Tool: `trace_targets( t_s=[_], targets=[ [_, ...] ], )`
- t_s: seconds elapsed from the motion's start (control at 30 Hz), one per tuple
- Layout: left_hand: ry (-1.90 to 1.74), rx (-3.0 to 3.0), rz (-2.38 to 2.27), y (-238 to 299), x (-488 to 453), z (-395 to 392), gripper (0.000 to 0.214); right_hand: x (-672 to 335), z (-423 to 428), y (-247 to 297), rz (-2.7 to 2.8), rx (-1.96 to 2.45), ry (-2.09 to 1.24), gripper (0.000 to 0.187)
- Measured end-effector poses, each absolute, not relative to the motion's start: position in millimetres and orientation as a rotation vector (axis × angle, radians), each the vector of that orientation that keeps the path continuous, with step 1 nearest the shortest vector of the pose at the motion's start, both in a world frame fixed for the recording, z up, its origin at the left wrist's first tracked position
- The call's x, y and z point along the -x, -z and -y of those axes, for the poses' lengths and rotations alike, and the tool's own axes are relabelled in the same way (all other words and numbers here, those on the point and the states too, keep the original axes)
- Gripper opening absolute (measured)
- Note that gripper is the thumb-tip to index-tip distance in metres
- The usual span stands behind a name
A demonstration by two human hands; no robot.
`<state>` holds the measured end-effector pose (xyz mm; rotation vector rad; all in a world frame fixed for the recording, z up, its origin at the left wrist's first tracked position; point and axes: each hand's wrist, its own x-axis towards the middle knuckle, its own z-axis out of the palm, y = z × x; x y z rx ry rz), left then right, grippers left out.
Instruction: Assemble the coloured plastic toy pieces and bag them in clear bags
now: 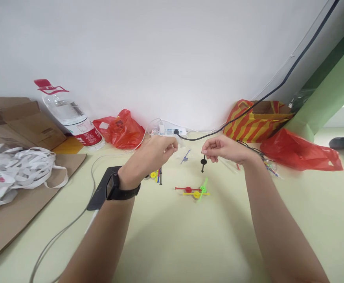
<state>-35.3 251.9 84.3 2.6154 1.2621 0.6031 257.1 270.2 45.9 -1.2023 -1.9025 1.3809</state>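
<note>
My right hand pinches a black plastic spinner arrow by its upper end, so it hangs point down above the table. My left hand hovers further left with its fingers curled together; whatever they hold, if anything, is hidden. On the table below lie a red spinner arrow, a yellow one and a bright green one, touching or overlapping. A blue spinner arrow lies between my hands, further back. Beneath my left hand, several more pieces, including a black arrow, are partly covered.
At the back stand a large water bottle, a red plastic bag, a power strip and a striped bag. Another red bag lies right. A dark phone-like slab, grey cable and white straps are left.
</note>
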Motion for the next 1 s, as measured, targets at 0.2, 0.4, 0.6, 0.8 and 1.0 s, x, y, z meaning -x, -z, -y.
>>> trace_targets(
  t_s=[0.2, 0.4, 0.6, 0.8, 1.0],
  targets=[
    [-0.636, -2.609, -1.278, -83.4, 37.5, -253.2, 0.02, -265.5, -277.3, -34.7, 1.784, 1.455, -1.104, 0.017],
    [-0.589, -2.614, -1.173, -76.1, 31.7, -253.8, 0.02, -258.0, -267.3, -55.5, 1.728, 1.216, -0.64, 0.015],
    [-0.515, -2.609, -1.112, -66.8, 25.7, -255.1, 0.013, -236.5, -236.8, -89.7, 1.69, 1.022, -0.266, 0.009],
    [-0.504, -2.667, -1.084, -72.6, 21.3, -249.4, 0.018, -219.4, -220.5, -100.7, 1.718, 0.962, -0.179, 0.01],
    [-0.536, -2.724, -1.076, -71.5, 17.0, -247.1, 0.018, -200.7, -225.9, -91.4, 1.884, 1.016, -0.148, 0.017]
  ],
)
